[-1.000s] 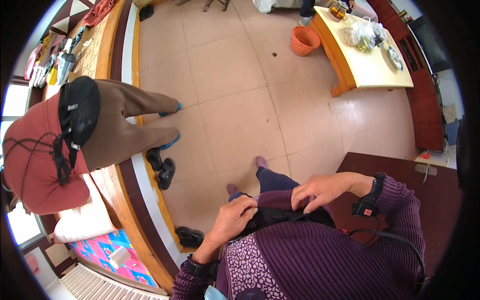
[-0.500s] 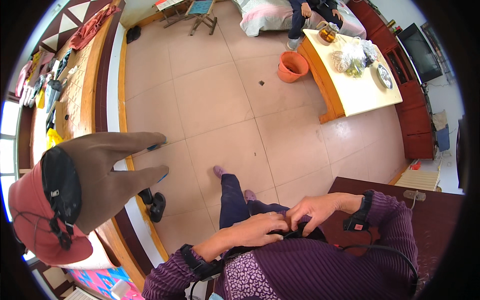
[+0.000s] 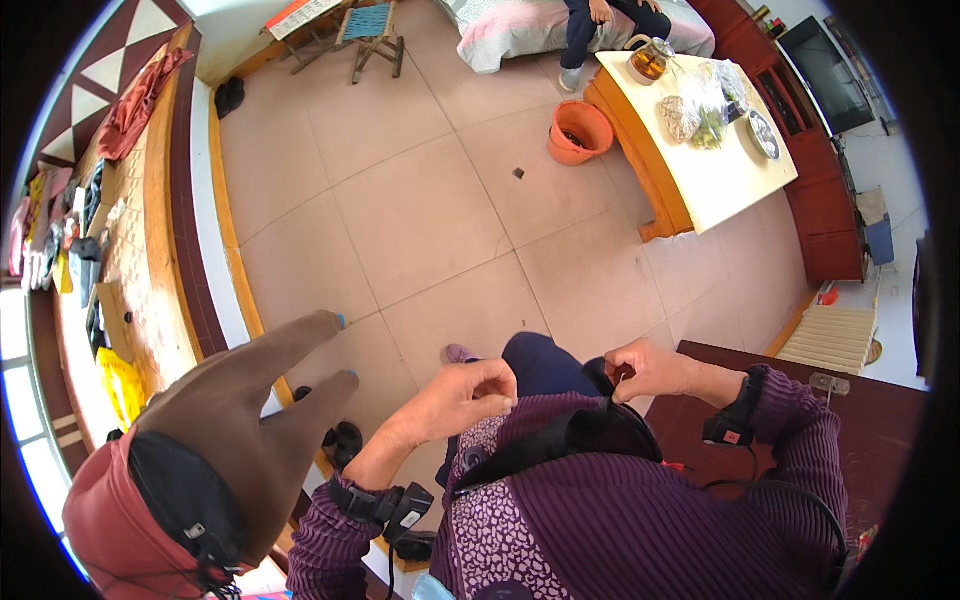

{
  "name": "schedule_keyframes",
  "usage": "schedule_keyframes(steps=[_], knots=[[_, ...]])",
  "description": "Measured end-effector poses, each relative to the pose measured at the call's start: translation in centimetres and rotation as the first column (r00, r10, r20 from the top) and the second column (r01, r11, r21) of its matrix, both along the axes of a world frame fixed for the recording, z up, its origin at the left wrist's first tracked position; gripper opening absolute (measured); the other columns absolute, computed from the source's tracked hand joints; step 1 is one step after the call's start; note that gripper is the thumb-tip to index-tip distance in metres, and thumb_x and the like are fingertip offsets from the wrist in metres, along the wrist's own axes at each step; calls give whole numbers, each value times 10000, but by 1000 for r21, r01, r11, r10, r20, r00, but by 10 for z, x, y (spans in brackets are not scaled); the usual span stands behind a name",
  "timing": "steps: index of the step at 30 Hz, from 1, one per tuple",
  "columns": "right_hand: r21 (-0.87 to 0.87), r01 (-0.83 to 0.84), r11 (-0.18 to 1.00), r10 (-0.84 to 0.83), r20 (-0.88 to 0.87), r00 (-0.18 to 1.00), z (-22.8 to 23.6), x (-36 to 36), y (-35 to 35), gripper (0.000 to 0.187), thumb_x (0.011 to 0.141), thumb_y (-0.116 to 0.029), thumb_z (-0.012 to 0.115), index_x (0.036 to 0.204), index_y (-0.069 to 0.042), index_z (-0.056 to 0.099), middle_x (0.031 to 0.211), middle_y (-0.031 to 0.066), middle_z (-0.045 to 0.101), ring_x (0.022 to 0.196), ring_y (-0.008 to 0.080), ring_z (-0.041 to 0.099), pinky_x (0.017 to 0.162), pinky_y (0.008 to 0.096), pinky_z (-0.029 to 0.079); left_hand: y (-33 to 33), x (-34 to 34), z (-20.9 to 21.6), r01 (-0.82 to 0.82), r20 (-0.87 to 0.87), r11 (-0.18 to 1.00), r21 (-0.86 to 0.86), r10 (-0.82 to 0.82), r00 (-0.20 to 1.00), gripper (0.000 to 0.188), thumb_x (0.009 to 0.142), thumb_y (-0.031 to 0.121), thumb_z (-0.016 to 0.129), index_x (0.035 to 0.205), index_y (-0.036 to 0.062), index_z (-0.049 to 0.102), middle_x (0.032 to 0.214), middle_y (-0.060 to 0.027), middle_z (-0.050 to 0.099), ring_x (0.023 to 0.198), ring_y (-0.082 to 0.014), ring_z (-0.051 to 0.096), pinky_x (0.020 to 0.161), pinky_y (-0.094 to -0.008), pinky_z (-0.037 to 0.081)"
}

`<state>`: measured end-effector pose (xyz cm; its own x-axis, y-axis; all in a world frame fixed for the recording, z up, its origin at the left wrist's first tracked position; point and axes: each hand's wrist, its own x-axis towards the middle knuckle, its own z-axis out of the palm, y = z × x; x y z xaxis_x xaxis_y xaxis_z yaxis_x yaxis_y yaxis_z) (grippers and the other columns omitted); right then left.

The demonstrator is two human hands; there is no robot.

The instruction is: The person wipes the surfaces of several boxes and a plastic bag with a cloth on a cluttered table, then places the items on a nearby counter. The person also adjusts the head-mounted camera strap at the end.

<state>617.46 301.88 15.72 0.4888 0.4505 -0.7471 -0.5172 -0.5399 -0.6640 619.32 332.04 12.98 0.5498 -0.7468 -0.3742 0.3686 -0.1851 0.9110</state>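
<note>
A black waist bag (image 3: pixel 590 436) lies against the front of my purple ribbed top, its upper edge raised on the right. My right hand (image 3: pixel 655 373) pinches that raised edge between thumb and fingers. On the left, my left hand (image 3: pixel 468 398) is curled, thumb and fingertips close together beside the purple clothing above the bag. What those fingertips hold, if anything, is too small to tell. Black strapped devices with cables sit on both wrists.
Close at left stands another person (image 3: pixel 270 420) in brown trousers with a black pouch. A dark red table (image 3: pixel 740 385) is at my right. Farther off are a pale table (image 3: pixel 740 185) with bags and a jug, an orange bucket (image 3: pixel 580 133), a folding stool (image 3: pixel 368 30) and a seated person.
My hands were together over the black bag; they have moved apart, left hand up and leftward. The bag's right edge is now lifted. The person at left has shifted lower in view.
</note>
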Motion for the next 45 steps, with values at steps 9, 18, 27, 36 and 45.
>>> schedule_keyframes(steps=[9, 18, 27, 36, 45], knots=[[159, -251, 955, 272, -128, 954, -16, 145, 0, 292, 803, -237, 702, 946, 5, 625, 848, 51, 632, 776, 130, 586, 730, 273, 480, -11, 87, -7, 220, 180, 972, 82, -231, 956, 307, 800, 181, 663, 1032, 37, 521, 807, -101, 525, 774, -224, 553, 719, -337, 450], [296, -478, 827, 519, -77, 851, -13, 317, 15, 322, 805, -271, 725, 950, -2, 624, 893, 31, 600, 842, 126, 549, 761, 271, 452, -10, 208, 9, -93, -2, 988, -124, 94, 996, 352, 808, 107, 673, 1143, 57, 578, 1121, -68, 558, 992, -183, 559, 881, -309, 459], [322, -51, 945, 164, -335, 928, -42, 398, 64, 88, 817, -76, 683, 872, -49, 620, 868, -27, 577, 827, 86, 533, 818, 249, 423, 30, 270, 7, -226, -70, 971, -80, 221, 973, 109, 839, 40, 626, 943, 12, 616, 907, -27, 611, 879, -109, 551, 782, -274, 445], [389, 87, 917, 27, -279, 960, -26, 457, 144, 185, 817, -65, 671, 995, -29, 638, 976, 53, 639, 936, 173, 606, 891, 307, 453, 137, 312, 0, -370, -139, 835, -407, 344, 929, 121, 818, -22, 632, 935, 9, 617, 1062, -129, 612, 1022, -218, 566, 906, -334, 443], [340, -339, 877, 418, -194, 888, -9, 512, 224, 357, 789, -124, 732, 1103, -10, 606, 1094, 59, 607, 1013, 142, 569, 902, 283, 443, 209, 346, 1, -405, -39, 860, -312, 414, 909, 154, 820, 50, 665, 966, 21, 626, 1073, -88, 607, 1058, -219, 555, 927, -343, 430]])
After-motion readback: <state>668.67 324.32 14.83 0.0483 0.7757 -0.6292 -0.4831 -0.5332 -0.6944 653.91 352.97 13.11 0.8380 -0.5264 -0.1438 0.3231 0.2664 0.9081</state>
